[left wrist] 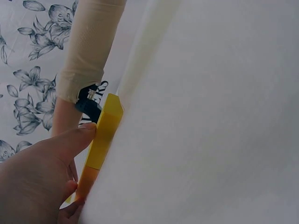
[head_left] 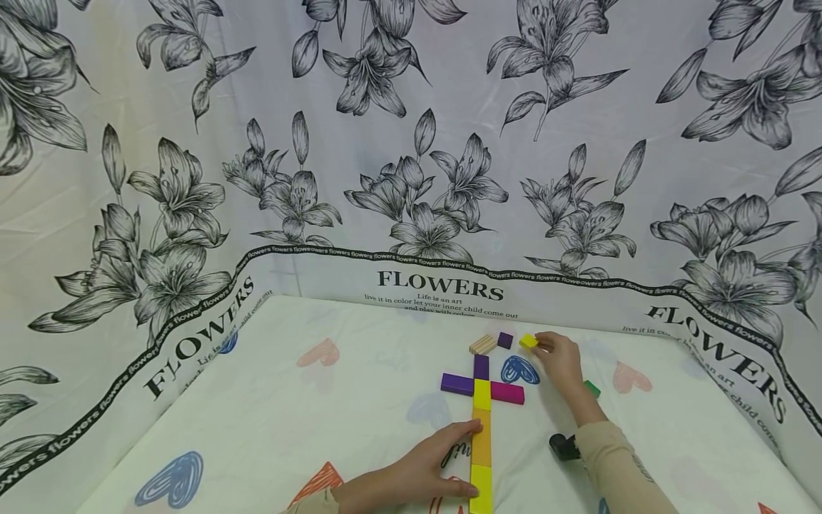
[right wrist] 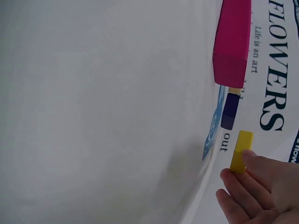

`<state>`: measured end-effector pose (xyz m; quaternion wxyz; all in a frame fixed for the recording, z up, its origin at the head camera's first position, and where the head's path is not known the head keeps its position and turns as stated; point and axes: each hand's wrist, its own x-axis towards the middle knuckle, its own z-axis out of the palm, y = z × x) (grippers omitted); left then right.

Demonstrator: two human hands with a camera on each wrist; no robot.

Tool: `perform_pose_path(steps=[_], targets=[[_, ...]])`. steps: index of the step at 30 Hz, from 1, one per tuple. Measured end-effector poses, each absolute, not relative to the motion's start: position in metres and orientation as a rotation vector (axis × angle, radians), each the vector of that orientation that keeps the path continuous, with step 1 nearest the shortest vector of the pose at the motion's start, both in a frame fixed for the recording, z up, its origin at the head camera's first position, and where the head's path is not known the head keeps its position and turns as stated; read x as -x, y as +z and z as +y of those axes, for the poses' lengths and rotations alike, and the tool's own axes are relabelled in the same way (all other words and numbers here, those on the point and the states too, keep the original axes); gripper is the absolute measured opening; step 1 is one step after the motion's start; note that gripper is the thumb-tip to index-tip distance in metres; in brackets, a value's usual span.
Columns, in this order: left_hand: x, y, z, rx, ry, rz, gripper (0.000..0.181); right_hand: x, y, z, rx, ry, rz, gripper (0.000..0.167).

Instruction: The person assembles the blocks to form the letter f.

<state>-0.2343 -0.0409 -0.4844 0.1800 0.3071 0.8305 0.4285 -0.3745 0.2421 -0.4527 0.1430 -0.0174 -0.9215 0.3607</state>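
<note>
In the head view, my left hand (head_left: 424, 464) lies along the left side of a column of blocks, its spread thumb and fingertip touching a lower yellow block (head_left: 481, 490) and an orange block (head_left: 481, 439). Above these come another yellow block (head_left: 481, 395) and a purple block (head_left: 481, 367). A long purple block (head_left: 457, 384) juts out left, and a magenta block (head_left: 507, 392) right. Farther back, my right hand (head_left: 560, 360) pinches a small yellow block (right wrist: 241, 151) between thumb and fingers, beside a small purple block (head_left: 505, 340).
A striped wooden piece (head_left: 483, 344) sits at the back, near the small purple block. Partly hidden by my right wrist is a green block (head_left: 591, 389). A black device (head_left: 564, 447) is at the right sleeve. Flower-printed curtain (head_left: 437, 285) borders the heart-patterned cloth (head_left: 359, 407).
</note>
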Motion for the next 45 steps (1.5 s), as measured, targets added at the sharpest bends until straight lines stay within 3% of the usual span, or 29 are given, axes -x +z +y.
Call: perform_pose_path(steps=[45], targets=[[0.233,-0.483,-0.041,-0.882,1.216,2.345,0.084,0.384,-0.456,0.228,0.055,0.802,-2.821,0.030]])
